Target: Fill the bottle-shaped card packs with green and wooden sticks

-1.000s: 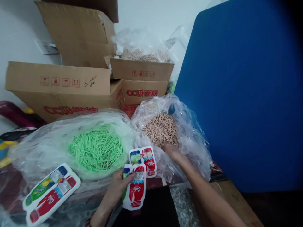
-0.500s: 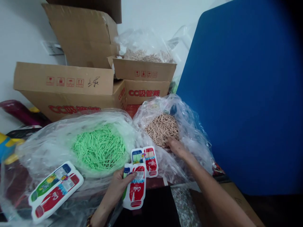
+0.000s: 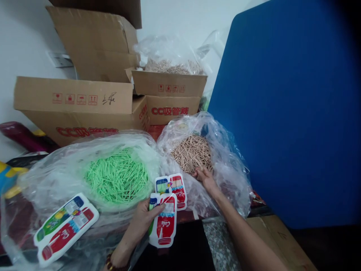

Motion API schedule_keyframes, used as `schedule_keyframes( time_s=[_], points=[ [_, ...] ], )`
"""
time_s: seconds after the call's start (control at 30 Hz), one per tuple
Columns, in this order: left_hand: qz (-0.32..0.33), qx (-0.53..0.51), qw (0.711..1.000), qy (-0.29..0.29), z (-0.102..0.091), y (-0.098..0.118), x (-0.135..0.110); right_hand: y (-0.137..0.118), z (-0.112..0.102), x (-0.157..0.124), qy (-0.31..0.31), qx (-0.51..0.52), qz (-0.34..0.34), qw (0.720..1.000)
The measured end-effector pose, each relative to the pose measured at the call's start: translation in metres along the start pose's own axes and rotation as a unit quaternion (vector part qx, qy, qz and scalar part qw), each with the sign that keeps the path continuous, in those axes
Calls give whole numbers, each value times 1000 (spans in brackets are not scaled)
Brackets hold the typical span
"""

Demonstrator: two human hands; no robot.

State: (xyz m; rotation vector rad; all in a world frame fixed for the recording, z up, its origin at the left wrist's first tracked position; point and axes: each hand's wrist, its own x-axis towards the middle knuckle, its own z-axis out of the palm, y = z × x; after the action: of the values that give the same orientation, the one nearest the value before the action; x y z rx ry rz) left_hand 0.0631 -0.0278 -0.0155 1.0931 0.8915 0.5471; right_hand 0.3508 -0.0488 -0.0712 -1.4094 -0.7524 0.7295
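My left hand grips a white bottle-shaped packet with a red Cola half and a green half, held low at the centre. A second packet of the same kind lies just above it against the bags. My right hand reaches into a clear plastic bag and is closed on a small bunch of tan sticks at the near edge of the pile. A larger clear bag to the left holds green sticks.
A third, bigger packet lies on the plastic at the lower left. Cardboard boxes are stacked behind, one holding another bag of tan sticks. A blue panel stands upright on the right. A dark gap and a speckled surface lie below.
My right hand has drawn back slightly to the near edge of the tan pile and closed on some sticks. The left hand and its packet have barely moved.
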Motion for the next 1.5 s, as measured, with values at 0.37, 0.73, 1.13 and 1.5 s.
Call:
schedule_keyframes(
  time_s=[0.37,0.73,1.13,1.5],
  points=[
    [22,-12,994,-105,25,30,-2,-121,84,-69,-25,301,-54,952],
    [51,-35,993,-96,24,24,-4,-120,106,-99,-68,308,-28,948],
    [63,-55,993,-84,19,24,-4,-100,102,-106,-29,313,34,949],
    [103,-16,993,-61,13,36,3,-99,89,-89,-187,175,-12,966]
  ],
)
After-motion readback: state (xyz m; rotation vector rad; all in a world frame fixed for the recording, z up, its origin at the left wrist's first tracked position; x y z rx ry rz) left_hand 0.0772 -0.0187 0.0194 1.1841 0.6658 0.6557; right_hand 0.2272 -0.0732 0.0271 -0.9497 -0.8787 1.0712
